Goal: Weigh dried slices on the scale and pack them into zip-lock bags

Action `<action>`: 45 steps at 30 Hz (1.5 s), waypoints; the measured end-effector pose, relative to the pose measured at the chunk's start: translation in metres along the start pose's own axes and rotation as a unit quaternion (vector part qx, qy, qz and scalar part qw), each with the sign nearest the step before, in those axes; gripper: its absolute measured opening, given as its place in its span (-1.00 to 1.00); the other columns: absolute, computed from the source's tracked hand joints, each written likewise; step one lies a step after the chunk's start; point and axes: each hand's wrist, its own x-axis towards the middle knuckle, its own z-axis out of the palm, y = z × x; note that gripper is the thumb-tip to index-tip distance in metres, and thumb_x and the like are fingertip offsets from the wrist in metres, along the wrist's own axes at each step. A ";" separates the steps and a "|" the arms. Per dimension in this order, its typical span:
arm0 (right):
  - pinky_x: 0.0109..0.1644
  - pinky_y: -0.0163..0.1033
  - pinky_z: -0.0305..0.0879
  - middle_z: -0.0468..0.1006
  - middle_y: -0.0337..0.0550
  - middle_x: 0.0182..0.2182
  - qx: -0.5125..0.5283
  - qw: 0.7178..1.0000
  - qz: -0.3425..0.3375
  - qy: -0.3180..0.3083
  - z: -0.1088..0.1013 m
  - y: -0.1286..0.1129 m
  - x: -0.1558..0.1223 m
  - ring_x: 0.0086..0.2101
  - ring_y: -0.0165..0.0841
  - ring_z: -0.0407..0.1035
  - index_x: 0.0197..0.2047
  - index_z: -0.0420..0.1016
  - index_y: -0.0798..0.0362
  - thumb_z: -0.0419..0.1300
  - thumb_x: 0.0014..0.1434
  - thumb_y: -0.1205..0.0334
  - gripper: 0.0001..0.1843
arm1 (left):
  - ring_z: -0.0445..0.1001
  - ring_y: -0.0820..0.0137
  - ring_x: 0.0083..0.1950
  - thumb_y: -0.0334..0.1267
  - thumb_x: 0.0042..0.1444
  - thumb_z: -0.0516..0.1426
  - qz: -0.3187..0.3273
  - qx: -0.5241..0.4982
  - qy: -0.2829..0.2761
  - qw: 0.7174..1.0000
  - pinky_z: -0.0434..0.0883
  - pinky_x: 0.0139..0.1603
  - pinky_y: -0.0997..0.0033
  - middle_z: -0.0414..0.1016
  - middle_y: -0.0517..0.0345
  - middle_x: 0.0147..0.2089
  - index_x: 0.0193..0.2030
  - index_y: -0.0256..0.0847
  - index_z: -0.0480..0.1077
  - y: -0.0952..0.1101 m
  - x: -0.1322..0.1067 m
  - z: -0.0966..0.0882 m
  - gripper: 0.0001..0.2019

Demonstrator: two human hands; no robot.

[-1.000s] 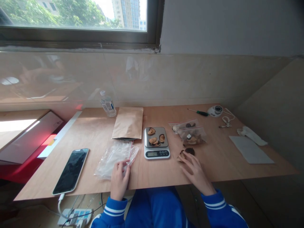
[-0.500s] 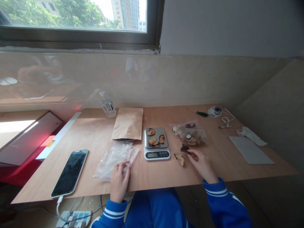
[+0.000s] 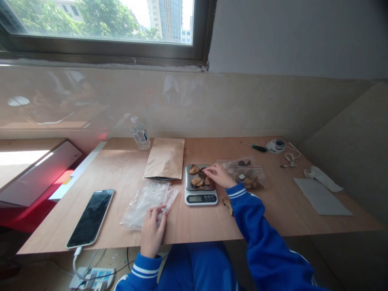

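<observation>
My right hand [image 3: 218, 174] reaches over the kitchen scale [image 3: 201, 198], its thumb and fingers pinching a dark piece of dried mushroom [image 3: 202, 171] at the plate. Several tan, dark-edged dried mushroom slices [image 3: 197, 182] lie on the metal plate; the small display digits are too blurred to read. Another mushroom slice [image 3: 227, 205] lies on the table, partly hidden by my right sleeve. My left hand [image 3: 153, 230] rests at the near edge of the clear zip bags [image 3: 141, 208], fingers loosely bent and thumb apart.
Behind the clear bags lies a brown paper pouch [image 3: 165, 157], with a water bottle [image 3: 140, 135] beside it. Filled zip bags [image 3: 253, 178] sit right of the scale. A phone [image 3: 91, 218], screwdriver [image 3: 257, 148], white camera [image 3: 275, 146] and grey sheet [image 3: 323, 197] are farther out.
My right hand has moved left and forward from the table to the scale, carrying the dark mushroom piece. My left hand stays on the bags. The view has shifted slightly.
</observation>
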 end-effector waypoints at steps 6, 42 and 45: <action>0.02 -0.07 0.24 0.36 -0.09 -0.22 0.024 0.998 0.029 0.040 -0.018 -0.008 -0.064 -0.13 -0.26 0.30 -0.05 0.48 -0.05 -0.06 0.27 0.06 -0.64 | 0.40 0.27 -0.18 -0.05 0.15 -0.03 0.001 -0.001 -0.009 1.000 0.42 -0.16 0.17 0.33 0.03 -0.17 -0.10 -0.18 0.39 -0.003 -0.001 0.001 -0.66; -0.08 -0.03 0.24 0.40 -0.03 -0.01 -0.250 0.960 0.074 0.099 0.025 -0.015 -0.169 -0.10 -0.15 0.26 -0.09 0.50 -0.05 -0.03 0.21 0.34 -0.67 | 0.41 0.43 -0.48 -0.04 0.19 -0.08 -0.061 -0.032 0.107 0.992 0.35 -0.43 0.43 0.47 0.20 -0.41 -0.10 -0.14 0.38 0.049 -0.022 -0.016 -0.66; -0.10 -0.05 0.24 0.44 -0.04 -0.08 -0.229 0.966 0.070 0.098 0.005 -0.002 -0.165 -0.14 -0.16 0.26 -0.19 0.53 -0.03 -0.04 0.20 0.34 -0.68 | 0.39 0.45 -0.53 0.00 0.17 -0.06 -0.078 -0.062 0.102 0.990 0.37 -0.45 0.42 0.48 0.16 -0.35 -0.10 -0.16 0.37 0.045 -0.023 -0.022 -0.64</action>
